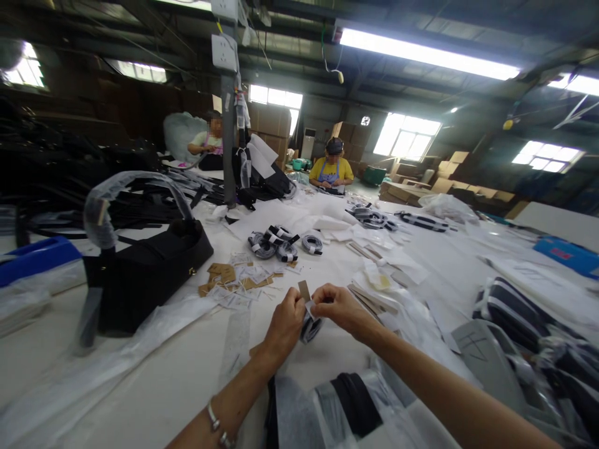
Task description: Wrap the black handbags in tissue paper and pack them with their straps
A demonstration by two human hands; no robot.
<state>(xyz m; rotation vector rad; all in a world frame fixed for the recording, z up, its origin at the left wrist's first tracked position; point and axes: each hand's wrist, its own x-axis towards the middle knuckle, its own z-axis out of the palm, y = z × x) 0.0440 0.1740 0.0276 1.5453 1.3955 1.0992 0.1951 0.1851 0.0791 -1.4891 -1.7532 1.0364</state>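
Note:
My left hand (pixel 287 319) is closed, and a narrow brown paper strip (pixel 304 289) sticks up beside its thumb. Close against it, my right hand (pixel 337 307) pinches the pale lower part of the strip between thumb and fingers. Just below both hands is a coiled black-and-grey strap (pixel 309 329), partly hidden by the fingers; whether a hand also grips it I cannot make out. Beyond the hands lie several coiled straps (pixel 281 242) with white bands. Brown and white hang tags (pixel 234 279) with strings are spread to the left of them.
On the left stands a black handbag (pixel 150 268) with a plastic-wrapped handle. Brown strips (pixel 369 298) lie right of my hands, and a grey bin (pixel 491 355) is farther right. Plastic-wrapped black material (pixel 355 402) sits in front of me. Two people work across the table.

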